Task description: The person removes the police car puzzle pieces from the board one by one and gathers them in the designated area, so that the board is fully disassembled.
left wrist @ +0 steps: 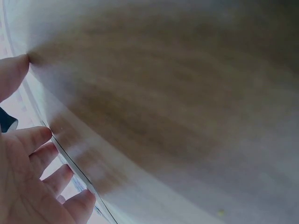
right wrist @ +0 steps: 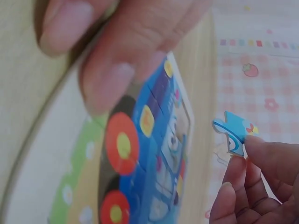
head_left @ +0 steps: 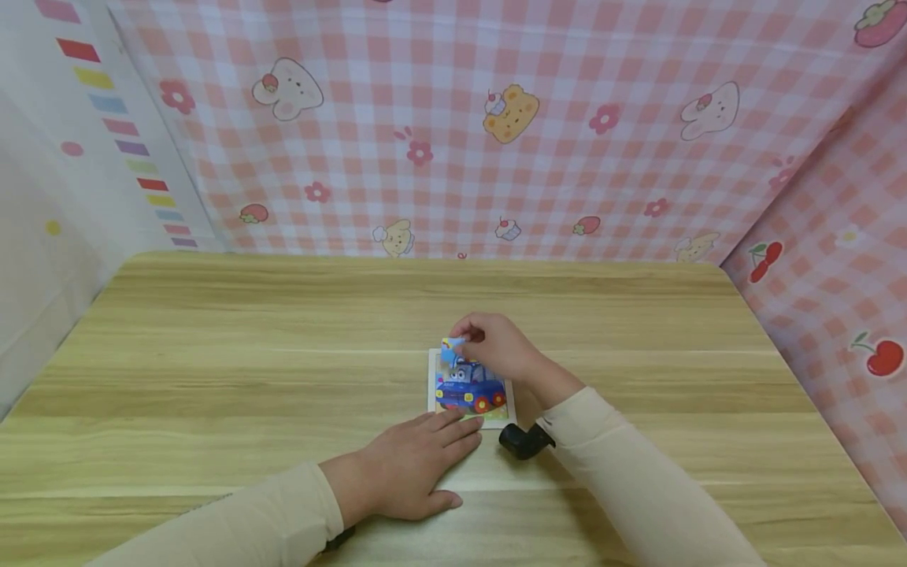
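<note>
A jigsaw puzzle in a white-edged tray shows a blue cartoon car with eyes and red wheels. My right hand pinches a puzzle piece between thumb and fingers, over the tray's upper left corner. The piece is light blue with a curved stripe, a round knob and a bit of red and yellow. My left hand lies palm down with fingers stretched out, its fingertips on the tray's lower left edge. In the right wrist view, blurred left fingers cover part of the picture.
The tray lies on a wood-grain table. A pink checked cloth with cartoon prints hangs behind the table's far edge, and another hangs at the right. A black wrist-camera mount juts from the right sleeve close to the tray's lower right corner.
</note>
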`<state>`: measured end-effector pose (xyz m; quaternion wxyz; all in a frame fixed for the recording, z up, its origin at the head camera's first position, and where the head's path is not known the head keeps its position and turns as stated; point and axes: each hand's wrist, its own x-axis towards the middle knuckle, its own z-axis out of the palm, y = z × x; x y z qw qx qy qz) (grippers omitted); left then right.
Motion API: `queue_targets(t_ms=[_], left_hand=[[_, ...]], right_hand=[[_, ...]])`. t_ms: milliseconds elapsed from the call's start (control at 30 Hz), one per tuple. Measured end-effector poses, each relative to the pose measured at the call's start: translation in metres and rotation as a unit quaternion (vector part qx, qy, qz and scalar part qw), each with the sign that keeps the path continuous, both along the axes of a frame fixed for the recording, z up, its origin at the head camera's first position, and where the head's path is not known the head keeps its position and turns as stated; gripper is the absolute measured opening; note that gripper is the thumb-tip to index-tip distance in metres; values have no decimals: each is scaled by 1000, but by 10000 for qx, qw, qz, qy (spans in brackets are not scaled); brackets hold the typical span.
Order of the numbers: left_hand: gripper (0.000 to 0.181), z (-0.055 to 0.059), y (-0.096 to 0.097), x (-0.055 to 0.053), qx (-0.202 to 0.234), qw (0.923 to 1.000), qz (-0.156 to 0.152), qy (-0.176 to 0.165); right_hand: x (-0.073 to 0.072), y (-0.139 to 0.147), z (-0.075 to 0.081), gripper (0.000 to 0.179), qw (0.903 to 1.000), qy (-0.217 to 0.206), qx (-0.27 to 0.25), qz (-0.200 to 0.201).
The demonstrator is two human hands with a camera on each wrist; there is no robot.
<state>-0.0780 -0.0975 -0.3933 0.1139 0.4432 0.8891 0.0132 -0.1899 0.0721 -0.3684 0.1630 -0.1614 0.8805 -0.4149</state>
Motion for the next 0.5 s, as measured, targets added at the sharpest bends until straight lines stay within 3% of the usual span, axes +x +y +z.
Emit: queue_targets(t_ms=[333, 500], left_hand=[[67, 1, 1, -1, -59, 10000, -23, -48], [67, 1, 1, 1, -77, 9999, -69, 120]], right_hand=[[0, 24, 5, 14, 9998, 85, -26, -163], [0, 39, 4, 14, 9996, 89, 107, -243]])
